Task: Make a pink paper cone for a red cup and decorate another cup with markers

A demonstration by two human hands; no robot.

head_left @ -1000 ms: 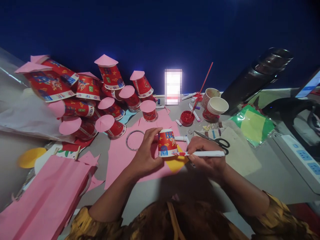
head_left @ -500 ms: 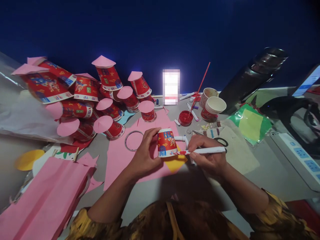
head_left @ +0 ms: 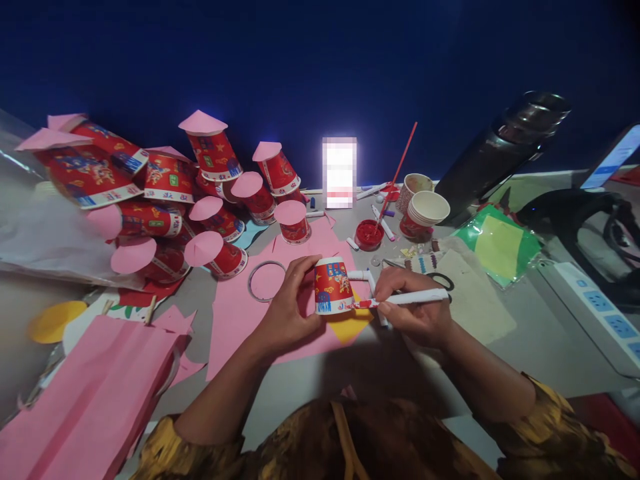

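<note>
Upside down in my left hand [head_left: 295,307] is a red paper cup [head_left: 333,283] with blue and yellow drawings and a white rim band. The fingers go round its far left side and the thumb presses near the rim. My right hand [head_left: 415,307] pinches a white marker [head_left: 417,297] with a red tip end. Its tip meets the cup's white band at the lower right. Beneath the cup lie pink paper [head_left: 240,333] and a yellow paper piece [head_left: 350,328]. A roll of tape [head_left: 253,288] rests on the pink sheet, left of the cup.
Several decorated cups with pink cone tops [head_left: 210,153] are piled at left, beside a pink paper bag [head_left: 95,393]. Behind my right hand are a red paint pot [head_left: 369,235], stacked paper cups [head_left: 425,215] and scissors [head_left: 443,281]. A black flask [head_left: 500,157] and a power strip [head_left: 595,310] stand farther right.
The whole view has shifted slightly, so the background sits a little farther left. Both hands keep their hold; the marker's back end has tilted up slightly while its tip stays at the band.
</note>
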